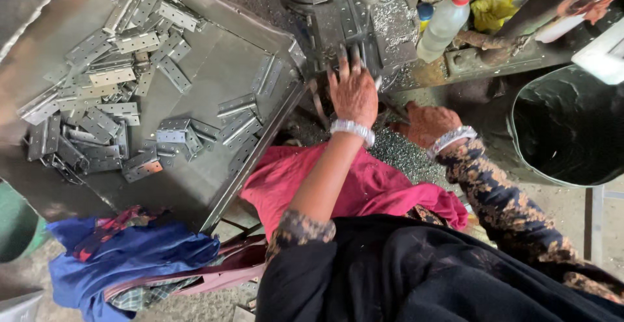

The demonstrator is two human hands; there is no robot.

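Two hands work at a drill machine. The left hand (353,93) lies flat, fingers (342,58) spread, on a metal hinge plate (344,19) under the drill. The right hand (428,122) rests beside on metal shavings (396,149); its fingers cannot be told. Many hinges (104,101) lie on the table (214,68) at left.

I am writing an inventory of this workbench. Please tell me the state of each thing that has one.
Left hand: flat, fingers spread on the machine table.
Right hand: resting low, grip unclear.
Hinge plates: loose heap on tray.
Plastic bottle: capped, tilted.
Dark bin: open.
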